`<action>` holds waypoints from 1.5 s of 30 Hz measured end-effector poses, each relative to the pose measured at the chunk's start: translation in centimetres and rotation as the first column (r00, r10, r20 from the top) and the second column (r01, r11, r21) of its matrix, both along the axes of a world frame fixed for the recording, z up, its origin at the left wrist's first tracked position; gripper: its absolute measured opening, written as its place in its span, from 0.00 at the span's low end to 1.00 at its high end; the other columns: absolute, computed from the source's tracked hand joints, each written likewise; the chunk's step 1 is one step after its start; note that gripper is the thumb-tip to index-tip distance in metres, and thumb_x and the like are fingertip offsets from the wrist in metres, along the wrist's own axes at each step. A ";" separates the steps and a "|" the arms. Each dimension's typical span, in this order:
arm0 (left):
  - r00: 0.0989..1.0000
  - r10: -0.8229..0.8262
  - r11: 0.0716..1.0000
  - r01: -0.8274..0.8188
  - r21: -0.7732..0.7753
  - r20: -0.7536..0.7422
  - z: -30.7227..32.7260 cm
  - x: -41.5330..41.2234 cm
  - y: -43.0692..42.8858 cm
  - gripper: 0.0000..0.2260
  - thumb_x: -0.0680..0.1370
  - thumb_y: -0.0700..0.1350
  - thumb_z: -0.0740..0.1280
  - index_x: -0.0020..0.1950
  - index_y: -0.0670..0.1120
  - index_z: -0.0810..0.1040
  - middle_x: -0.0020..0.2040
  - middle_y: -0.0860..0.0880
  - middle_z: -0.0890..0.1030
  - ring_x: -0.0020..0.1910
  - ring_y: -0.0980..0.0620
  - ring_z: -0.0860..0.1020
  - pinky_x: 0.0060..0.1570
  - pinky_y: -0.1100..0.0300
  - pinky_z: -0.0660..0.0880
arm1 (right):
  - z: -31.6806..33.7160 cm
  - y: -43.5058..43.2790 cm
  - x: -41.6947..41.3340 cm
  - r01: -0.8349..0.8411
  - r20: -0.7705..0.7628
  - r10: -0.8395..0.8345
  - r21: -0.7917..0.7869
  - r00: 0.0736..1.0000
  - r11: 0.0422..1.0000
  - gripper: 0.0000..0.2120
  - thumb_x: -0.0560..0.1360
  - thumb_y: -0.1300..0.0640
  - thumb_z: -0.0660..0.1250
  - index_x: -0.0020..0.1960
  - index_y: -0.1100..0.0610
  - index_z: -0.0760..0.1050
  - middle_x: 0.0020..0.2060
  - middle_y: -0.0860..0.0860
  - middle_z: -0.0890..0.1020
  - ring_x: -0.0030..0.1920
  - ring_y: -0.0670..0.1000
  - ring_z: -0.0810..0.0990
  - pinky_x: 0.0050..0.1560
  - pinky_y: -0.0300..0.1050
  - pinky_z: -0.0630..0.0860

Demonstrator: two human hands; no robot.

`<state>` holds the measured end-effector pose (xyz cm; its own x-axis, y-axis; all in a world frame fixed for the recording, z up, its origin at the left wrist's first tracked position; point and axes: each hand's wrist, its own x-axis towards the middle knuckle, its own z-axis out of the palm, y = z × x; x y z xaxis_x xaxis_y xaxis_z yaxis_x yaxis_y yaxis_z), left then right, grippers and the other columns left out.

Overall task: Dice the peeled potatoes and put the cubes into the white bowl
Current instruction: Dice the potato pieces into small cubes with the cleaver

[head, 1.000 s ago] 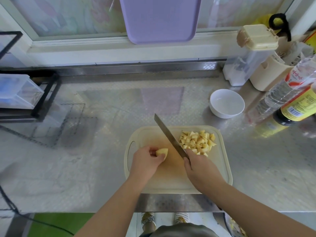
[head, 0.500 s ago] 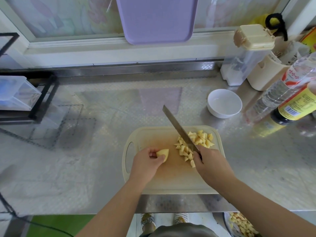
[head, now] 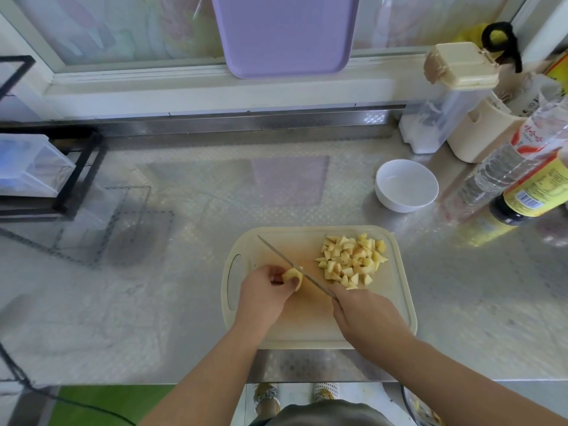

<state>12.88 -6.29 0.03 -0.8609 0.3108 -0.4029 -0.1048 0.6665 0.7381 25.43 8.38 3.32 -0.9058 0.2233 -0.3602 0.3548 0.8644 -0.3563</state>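
Note:
On the cream cutting board (head: 396,302) my left hand (head: 266,292) pinches a small peeled potato piece (head: 293,275) against the board. My right hand (head: 365,318) grips the handle of a knife (head: 289,265); its blade runs up-left and rests edge-down against the right side of that piece. A heap of yellow potato cubes (head: 352,261) lies on the board's far right part. The white bowl (head: 406,185) stands empty on the counter beyond the board's right corner.
Bottles of sauce (head: 534,195) and water (head: 495,173), a cream holder (head: 479,133) and a clear lidded container (head: 442,109) crowd the right back. A purple tray (head: 285,32) leans on the window. A black rack (head: 61,170) with a plastic box stands left.
The knife has swung from the cube pile leftward onto the potato piece in my left hand. The cubes are pushed into a heap at the board's right.

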 end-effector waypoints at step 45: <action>0.995 -0.095 0.984 0.100 -0.149 0.041 0.2 -0.1 -1.5 0.11 0.74 0.53 0.71 0.54 0.52 0.80 0.43 0.58 0.79 0.41 0.62 0.76 0.37 0.69 0.69 | -0.7 -0.4 -0.8 0.148 0.034 -0.145 -0.129 0.989 0.980 0.10 0.82 0.50 0.56 0.47 0.52 0.72 0.38 0.50 0.77 0.38 0.51 0.77 0.42 0.52 0.78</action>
